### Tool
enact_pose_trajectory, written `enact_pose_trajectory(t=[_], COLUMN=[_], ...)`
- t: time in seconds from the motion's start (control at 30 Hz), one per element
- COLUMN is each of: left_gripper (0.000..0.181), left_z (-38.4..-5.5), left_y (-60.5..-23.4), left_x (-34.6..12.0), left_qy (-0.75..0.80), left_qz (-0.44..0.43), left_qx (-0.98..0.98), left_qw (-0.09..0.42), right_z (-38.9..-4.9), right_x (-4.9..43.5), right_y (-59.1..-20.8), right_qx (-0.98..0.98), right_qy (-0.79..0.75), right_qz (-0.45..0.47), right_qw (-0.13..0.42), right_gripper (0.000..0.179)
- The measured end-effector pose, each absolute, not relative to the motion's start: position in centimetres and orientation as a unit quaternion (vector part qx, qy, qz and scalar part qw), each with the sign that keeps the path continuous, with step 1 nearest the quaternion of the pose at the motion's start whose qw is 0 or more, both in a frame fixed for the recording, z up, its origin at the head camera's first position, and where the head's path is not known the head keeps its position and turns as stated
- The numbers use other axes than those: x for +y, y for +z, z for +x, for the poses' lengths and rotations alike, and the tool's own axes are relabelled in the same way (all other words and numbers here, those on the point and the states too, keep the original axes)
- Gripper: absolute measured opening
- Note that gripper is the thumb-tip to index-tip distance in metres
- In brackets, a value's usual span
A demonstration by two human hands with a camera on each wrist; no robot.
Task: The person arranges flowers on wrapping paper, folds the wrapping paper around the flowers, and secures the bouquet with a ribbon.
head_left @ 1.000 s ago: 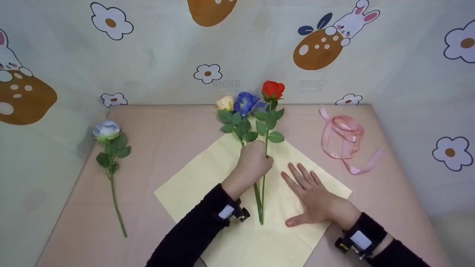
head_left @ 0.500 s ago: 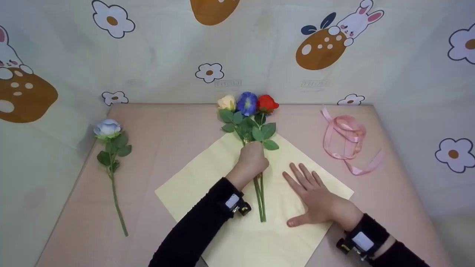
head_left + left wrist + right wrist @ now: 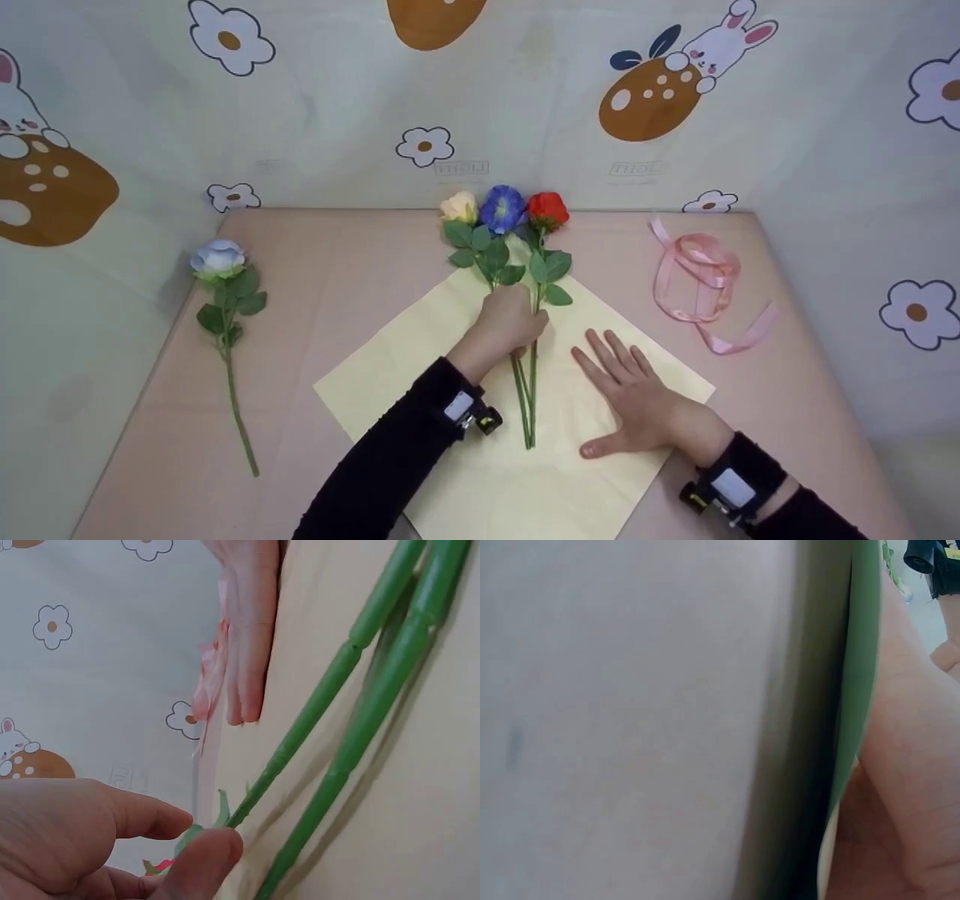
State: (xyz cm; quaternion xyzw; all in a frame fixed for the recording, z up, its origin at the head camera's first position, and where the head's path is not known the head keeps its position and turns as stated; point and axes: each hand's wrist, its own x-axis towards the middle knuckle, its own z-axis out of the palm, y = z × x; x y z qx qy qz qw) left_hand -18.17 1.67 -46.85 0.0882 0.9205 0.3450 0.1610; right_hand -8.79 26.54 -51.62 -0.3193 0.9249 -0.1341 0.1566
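A red rose [image 3: 547,210] lies beside a blue flower [image 3: 502,210] and a cream rose [image 3: 459,208], their heads in a row at the table's back edge. My left hand [image 3: 506,322] pinches the red rose's stem between thumb and forefinger and covers part of the other stems. In the left wrist view, the green stems [image 3: 322,701] run close together over the paper. My right hand [image 3: 637,401] lies flat with spread fingers on the right side of the pale yellow paper [image 3: 555,487]. Beneath the stems, the paper is turned cornerwise.
A pale blue rose [image 3: 217,259] with a long stem lies alone on the left of the table [image 3: 300,300]. Loosely coiled pink ribbon [image 3: 697,259] rests at the back right. A patterned cloth wall [image 3: 337,112] stands behind and along both sides.
The red rose has come down toward me, its head now level with the blue flower. It swung left against it, then slightly right again. My right hand stays put.
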Motion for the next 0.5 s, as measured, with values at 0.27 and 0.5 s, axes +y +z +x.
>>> enact_pose_trajectory(t=[0.27, 0.5], left_gripper=[0.044, 0.053], left_z=[-19.5, -19.2], left_y=[-44.3, -44.1], left_x=[-6.8, -19.6], left_qy=[0.305, 0.246], left_qz=[0.045, -0.061], left_qx=[0.947, 0.965], left_qw=[0.088, 0.063], right_z=[-8.7, -8.8], right_x=[26.6, 26.7], right_y=[-51.5, -51.7], right_qx=[0.923, 0.921], right_qy=[-0.147, -0.153], right_qz=[-0.316, -0.316], right_qw=[0.165, 0.166], right_gripper=[0.137, 0.137])
